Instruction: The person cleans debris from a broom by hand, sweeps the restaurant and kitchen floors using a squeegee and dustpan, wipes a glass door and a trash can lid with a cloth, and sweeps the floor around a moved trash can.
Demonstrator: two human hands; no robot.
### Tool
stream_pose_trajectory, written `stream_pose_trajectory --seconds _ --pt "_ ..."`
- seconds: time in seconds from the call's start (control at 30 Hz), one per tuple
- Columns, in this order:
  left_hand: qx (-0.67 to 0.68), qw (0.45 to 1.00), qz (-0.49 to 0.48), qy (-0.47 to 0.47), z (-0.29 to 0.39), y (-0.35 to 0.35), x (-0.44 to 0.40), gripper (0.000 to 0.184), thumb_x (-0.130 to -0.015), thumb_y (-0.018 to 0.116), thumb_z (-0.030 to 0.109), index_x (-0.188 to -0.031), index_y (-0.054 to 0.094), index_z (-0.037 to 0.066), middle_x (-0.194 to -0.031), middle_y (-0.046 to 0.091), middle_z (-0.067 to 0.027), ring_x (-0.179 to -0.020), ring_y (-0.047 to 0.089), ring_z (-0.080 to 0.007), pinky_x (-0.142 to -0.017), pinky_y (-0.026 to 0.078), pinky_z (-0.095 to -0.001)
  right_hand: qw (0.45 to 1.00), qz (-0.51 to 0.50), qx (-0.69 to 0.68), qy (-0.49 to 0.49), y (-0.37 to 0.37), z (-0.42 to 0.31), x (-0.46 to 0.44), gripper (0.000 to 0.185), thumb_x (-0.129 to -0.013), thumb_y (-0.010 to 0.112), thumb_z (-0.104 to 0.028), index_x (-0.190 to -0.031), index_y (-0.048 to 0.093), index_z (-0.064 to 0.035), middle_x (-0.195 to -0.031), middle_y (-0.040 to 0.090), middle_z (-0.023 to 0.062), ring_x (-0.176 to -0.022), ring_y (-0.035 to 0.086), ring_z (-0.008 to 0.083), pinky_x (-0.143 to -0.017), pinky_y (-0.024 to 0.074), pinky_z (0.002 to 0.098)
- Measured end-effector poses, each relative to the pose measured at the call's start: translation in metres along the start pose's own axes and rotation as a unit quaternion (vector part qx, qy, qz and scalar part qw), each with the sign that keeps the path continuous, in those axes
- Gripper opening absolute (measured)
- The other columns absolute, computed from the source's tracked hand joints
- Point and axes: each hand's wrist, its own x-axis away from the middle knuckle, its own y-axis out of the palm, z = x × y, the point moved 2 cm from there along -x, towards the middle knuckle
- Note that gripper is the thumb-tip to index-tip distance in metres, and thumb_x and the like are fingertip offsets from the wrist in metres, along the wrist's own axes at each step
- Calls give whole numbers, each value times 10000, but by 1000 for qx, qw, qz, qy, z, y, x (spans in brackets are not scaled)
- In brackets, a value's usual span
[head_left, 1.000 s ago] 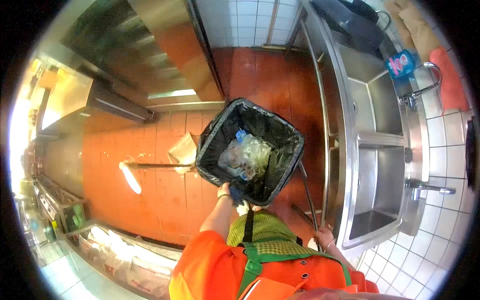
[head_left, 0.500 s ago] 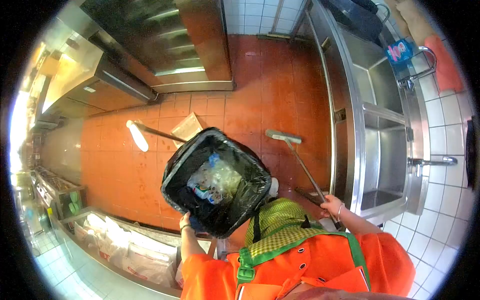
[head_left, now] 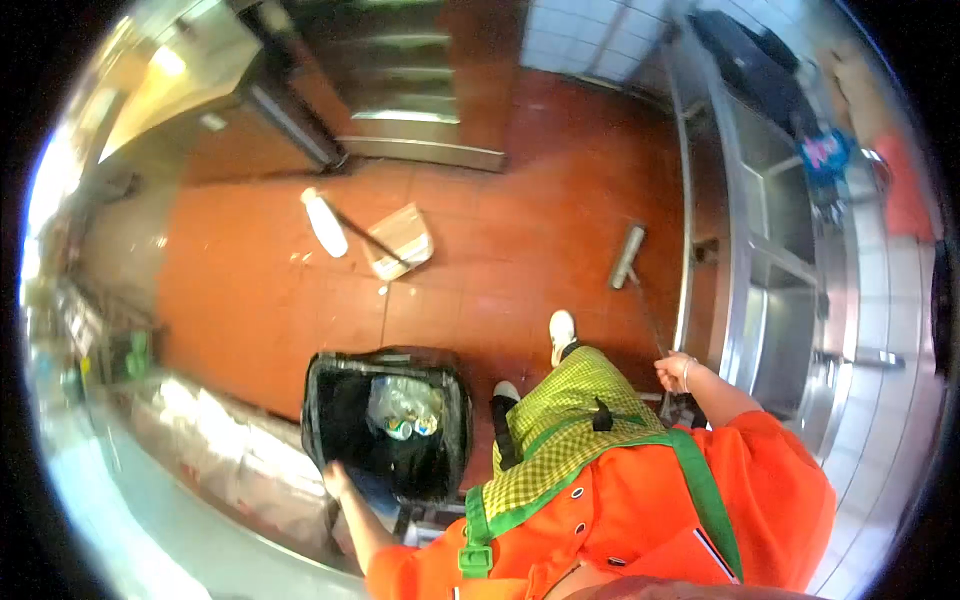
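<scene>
A black-lined trash bin (head_left: 330, 400) stands at the lower left, with clear plastic and small waste (head_left: 405, 408) inside. My left hand (head_left: 338, 480) is closed on the near left side of its rim. At the right, my right hand (head_left: 676, 372) is wrapped round the thin pole of a floor squeegee or brush, whose flat head (head_left: 628, 257) is over the red floor. On the tiles ahead lies a cardboard-coloured dustpan or flat piece (head_left: 402, 240), crossed by a dark stick that runs to a white object (head_left: 324, 223).
Steel sinks (head_left: 765, 330) line the right side, with a blue bottle (head_left: 824, 155) behind. A steel cabinet (head_left: 420, 150) stands at the top. White bags (head_left: 230, 440) fill a low container at the lower left. My shoes (head_left: 562, 332) are on the red floor (head_left: 480, 250).
The bin has moved down and left, away from the middle, with my left hand on it. My right hand and the pole's head have shifted right in view.
</scene>
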Motion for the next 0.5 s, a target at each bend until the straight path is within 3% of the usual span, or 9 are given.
stream_pose_trajectory --seconds 0.03,0.07,0.1,0.13,0.27,0.33,0.4,0.43,0.5 --pt "248 969 -3 10 115 -5 19 430 -797 524 372 -802 579 -54 -710 592 -105 -667 563 -197 -624 457 -349 998 44 -33 -12 -3 -16 5 451 -860 442 -156 -1272 265 -95 -571 485 72 -400 406 144 -376 354 324" --pt "228 973 -30 -9 179 -7 6 392 -839 492 339 -826 572 -44 -724 583 -59 -686 550 -151 -617 445 -303 994 85 -68 -22 -6 -25 4 347 -866 437 -152 -1194 407 -42 -522 444 64 -379 370 140 -366 349 318" --pt "32 995 -50 75 296 -27 19 411 -832 495 354 -860 567 -49 -713 584 -77 -680 545 -150 -621 434 -283 1000 -7 16 -17 -24 -31 -40 221 -874 421 -143 -822 540 36 -470 411 72 -374 360 150 -358 350 333" --pt "24 991 -12 133 364 -21 12 432 -834 485 369 -917 565 -47 -703 582 -95 -669 534 -141 -619 422 -264 998 -31 -63 7 -24 -46 -37 355 -881 402 -144 -556 460 -13 -448 420 95 -380 398 184 -420 400 356" --pt "-74 980 -29 183 532 48 -48 563 -796 465 475 -1046 538 -24 -975 579 -199 -897 564 -288 -772 429 -358 998 6 15 -58 -36 -129 -110 216 -864 399 -84 -798 540 66 -500 435 93 -418 392 208 -532 421 383" --pt "-198 970 -56 126 581 81 -77 648 -751 482 527 -1161 465 26 -1091 519 -211 -1001 511 -332 -841 401 -384 968 77 -233 52 -36 -179 -120 208 -775 441 -8 -570 407 -14 -404 321 94 -366 390 248 -336 365 328" --pt "-339 927 -90 136 641 109 -54 620 -715 540 475 -1160 454 52 -1057 536 -213 -976 521 -338 -822 415 -390 874 128 -458 101 -36 -237 -126 100 -800 427 34 -865 504 37 -665 440 108 -509 380 183 -498 411 318" --pt "-376 909 -107 144 637 121 -77 583 -699 556 444 -1125 468 56 -1032 544 -217 -958 527 -343 -806 420 -396 801 127 -579 87 -36 -272 -112 225 -715 501 36 -581 330 -25 -498 345 52 -392 358 142 -377 425 241" --pt "-371 910 -138 124 636 134 -92 514 -670 595 359 -1057 482 41 -987 554 -221 -919 535 -354 -773 428 -406 750 178 -620 147 -67 -320 -185 71 -798 458 -25 -800 468 45 -722 459 110 -543 446 163 -478 464 285"
